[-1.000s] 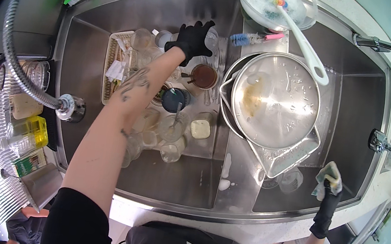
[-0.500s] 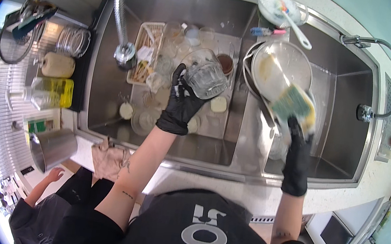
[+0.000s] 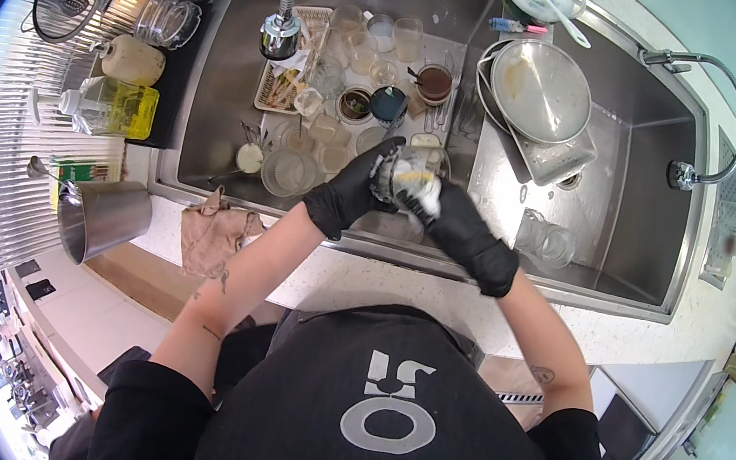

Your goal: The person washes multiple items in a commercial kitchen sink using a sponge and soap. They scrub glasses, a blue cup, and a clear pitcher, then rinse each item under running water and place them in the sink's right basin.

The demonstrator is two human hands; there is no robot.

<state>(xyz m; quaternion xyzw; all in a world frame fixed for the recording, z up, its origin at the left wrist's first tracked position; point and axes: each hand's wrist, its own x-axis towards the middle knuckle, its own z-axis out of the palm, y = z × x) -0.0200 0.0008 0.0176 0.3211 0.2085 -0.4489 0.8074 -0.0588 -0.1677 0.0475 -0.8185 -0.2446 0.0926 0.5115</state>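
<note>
So left hand [image 3: 350,188] curls fingers round glass [image 3: 398,184], probably steadying it; right hand [image 3: 469,235] meets sponge [image 3: 416,179] at 4 o'clock, can't tell finger grip.

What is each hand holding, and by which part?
The left hand holds a clear glass by its outer side. The right hand holds a sponge; blur hides exactly where.
</note>
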